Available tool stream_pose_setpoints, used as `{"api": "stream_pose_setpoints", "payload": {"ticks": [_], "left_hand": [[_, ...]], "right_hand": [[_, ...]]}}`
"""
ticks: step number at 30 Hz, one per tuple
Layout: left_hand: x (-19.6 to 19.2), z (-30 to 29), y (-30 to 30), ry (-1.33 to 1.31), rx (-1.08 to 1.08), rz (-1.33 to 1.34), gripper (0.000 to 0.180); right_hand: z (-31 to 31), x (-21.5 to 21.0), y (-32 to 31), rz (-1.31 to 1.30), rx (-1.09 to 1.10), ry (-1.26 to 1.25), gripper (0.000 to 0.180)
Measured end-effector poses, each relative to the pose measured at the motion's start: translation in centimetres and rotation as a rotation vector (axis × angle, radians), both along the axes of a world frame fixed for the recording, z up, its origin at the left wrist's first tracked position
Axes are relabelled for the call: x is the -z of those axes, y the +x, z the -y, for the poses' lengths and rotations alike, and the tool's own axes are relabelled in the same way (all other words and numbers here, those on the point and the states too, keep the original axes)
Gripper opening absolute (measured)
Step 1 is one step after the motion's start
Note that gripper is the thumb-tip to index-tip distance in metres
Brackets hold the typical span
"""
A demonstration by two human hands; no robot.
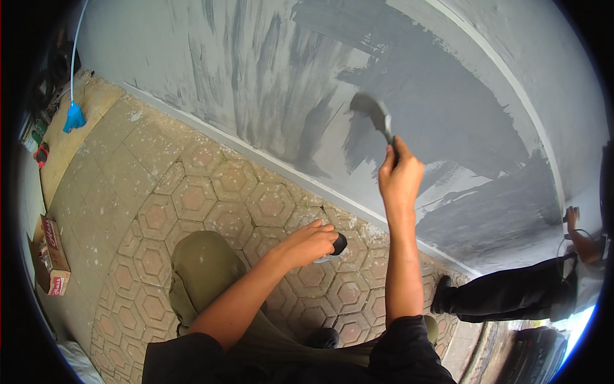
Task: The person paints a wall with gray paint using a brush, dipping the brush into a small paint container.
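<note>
In the head view, I saw a person low before a wall [160,48], bare arms coming out of black sleeves [185,361]. The right hand [401,174] was raised and closed around the handle of a brush [377,115], fingers and thumb pressed tight on it. The brush stood in front of the wall's patchy part, its bristle end pointing up and leftward and smeared by blur; I could not tell whether it was touching the surface.

The left hand [307,244] hung lower, over the paving [192,195], its fingers curled about a small cup [340,244], dark inside, with a pale edge showing below. That grip was narrow, fitted to the cup, though the thumb was hidden from me. The cup sat nearer the person than the brush, well apart from it.

Dark grey paint [448,96] covered a broad patch to the right, while to the left it ran in thin streaks over lighter grey. An olive trouser knee [201,256] was bent beside the left forearm. At the far right stood another person in black trousers [511,291], a hand [571,217] close to the wall. Off to the left were a blue broom [75,117] and an open cardboard box [56,256].
</note>
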State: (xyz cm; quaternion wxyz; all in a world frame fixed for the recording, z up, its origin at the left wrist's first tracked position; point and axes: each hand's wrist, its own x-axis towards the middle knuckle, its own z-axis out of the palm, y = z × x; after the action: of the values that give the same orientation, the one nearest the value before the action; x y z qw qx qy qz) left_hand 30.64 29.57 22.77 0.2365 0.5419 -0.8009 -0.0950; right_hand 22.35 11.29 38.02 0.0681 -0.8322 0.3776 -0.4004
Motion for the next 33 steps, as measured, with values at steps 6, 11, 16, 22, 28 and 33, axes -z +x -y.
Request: {"api": "stream_pose_setpoints", "payload": {"ticks": [6, 11, 16, 22, 28, 33], "left_hand": [[0.6, 0.3, 0.2, -0.025, -0.003, -0.029, 0.005], [1.0, 0.5, 0.5, -0.016, 0.002, -0.031, 0.005], [1.1, 0.4, 0.7, -0.033, 0.002, -0.032, 0.005], [1.4, 0.4, 0.6, -0.043, 0.013, -0.046, 0.007], [1.3, 0.4, 0.3, -0.039, 0.009, -0.061, 0.005], [1.2, 0.4, 0.2, -0.014, 0.004, -0.056, 0.005]], "right_hand": [[0.7, -5.3, -0.1, 0.127, 0.055, -0.095, 0.028], [0.1, -5.5, -0.9, 0.001, 0.06, -0.043, 0.027], [0.5, -5.4, -1.8, 0.007, 0.038, -0.145, 0.025], [0.8, -6.4, -0.7, -0.032, -0.007, -0.138, 0.027], [1.4, -8.8, 0.4, 0.027, -0.003, -0.117, 0.026], [0.7, -9.7, 0.7, 0.031, 0.026, -0.072, 0.027]]}}
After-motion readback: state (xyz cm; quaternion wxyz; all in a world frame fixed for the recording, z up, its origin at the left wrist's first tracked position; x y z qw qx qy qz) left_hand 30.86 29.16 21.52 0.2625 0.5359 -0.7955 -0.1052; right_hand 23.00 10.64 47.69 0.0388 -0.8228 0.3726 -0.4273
